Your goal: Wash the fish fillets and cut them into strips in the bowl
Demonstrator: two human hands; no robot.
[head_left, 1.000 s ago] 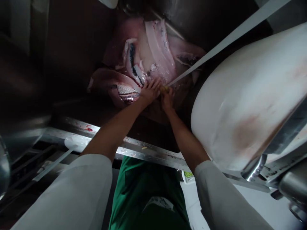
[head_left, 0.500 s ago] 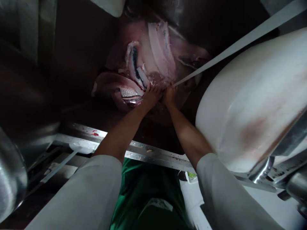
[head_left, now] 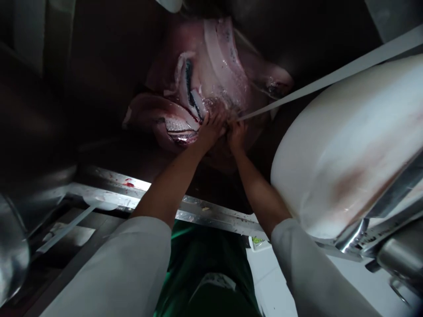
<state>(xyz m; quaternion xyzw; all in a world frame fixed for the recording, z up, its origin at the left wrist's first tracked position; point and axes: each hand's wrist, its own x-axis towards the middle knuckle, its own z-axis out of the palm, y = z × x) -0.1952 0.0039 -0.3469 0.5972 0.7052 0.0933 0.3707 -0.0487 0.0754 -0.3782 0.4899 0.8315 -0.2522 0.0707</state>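
Note:
Pieces of raw fish [head_left: 211, 57] lie in a heap in a dark metal basin, some with silvery scaled skin [head_left: 176, 125] and dark edges. My left hand [head_left: 211, 127] reaches onto the near part of the heap, its fingers stretched over the flesh. Close beside it, my right hand [head_left: 237, 134] is curled, with the fingertips down against the heap; what they grip is hidden. A long white strand [head_left: 317, 83] runs from the upper right down to the right hand's fingertips. Whether it is a hose or a stream of water, I cannot tell.
A big white rounded container [head_left: 346, 145] with a brownish smear stands at the right. The basin's metal front rim [head_left: 211, 209] bears red spots. At the lower left lies a white long-handled utensil [head_left: 71, 226]. A metal pot [head_left: 403, 255] is at the lower right.
My right hand has curled more, its knuckles now showing. The left hand stays in almost the same place on the fish. The view has shifted slightly.

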